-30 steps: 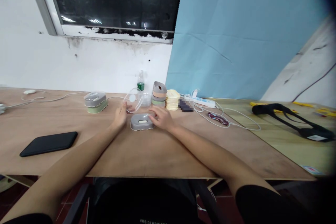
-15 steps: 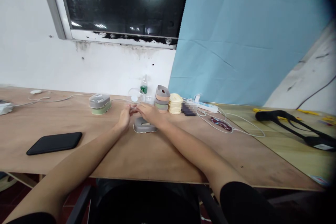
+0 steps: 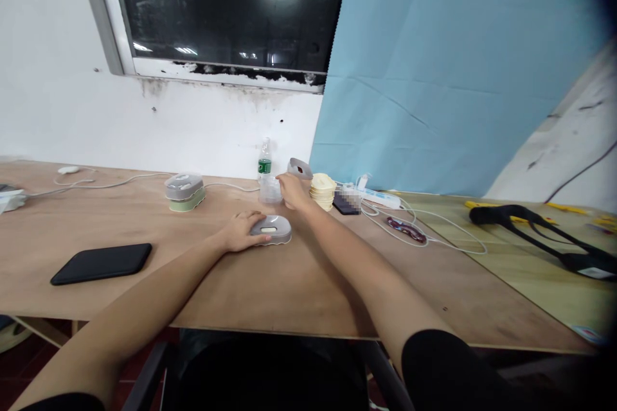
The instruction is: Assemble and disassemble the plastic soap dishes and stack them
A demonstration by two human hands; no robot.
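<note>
My left hand (image 3: 243, 231) grips the left end of a grey oval case (image 3: 274, 228) on the table, thumb along its front and fingers behind. The case has a slot in its top and a wavy pale edge below. My right hand (image 3: 292, 191) reaches to the back, between a clear plastic container (image 3: 270, 189) and a stack of pale yellow wavy-edged pieces (image 3: 322, 191). Its fingers are bent and mostly hidden, so what they touch is unclear. Behind it shows the top grey ring-shaped piece (image 3: 299, 169) of a stack that my hand largely covers.
Left stands a grey-and-green case (image 3: 184, 191). A black phone (image 3: 101, 263) lies at front left. A green-labelled bottle (image 3: 265, 159) stands by the wall. Right are a power strip (image 3: 380, 197), white cables, a dark red item (image 3: 406, 229) and a black strap-like object (image 3: 540, 231).
My hands, together before, have parted. The left came down onto the grey case; the right moved right and back toward the stacks. The clear round piece near them is out of sight.
</note>
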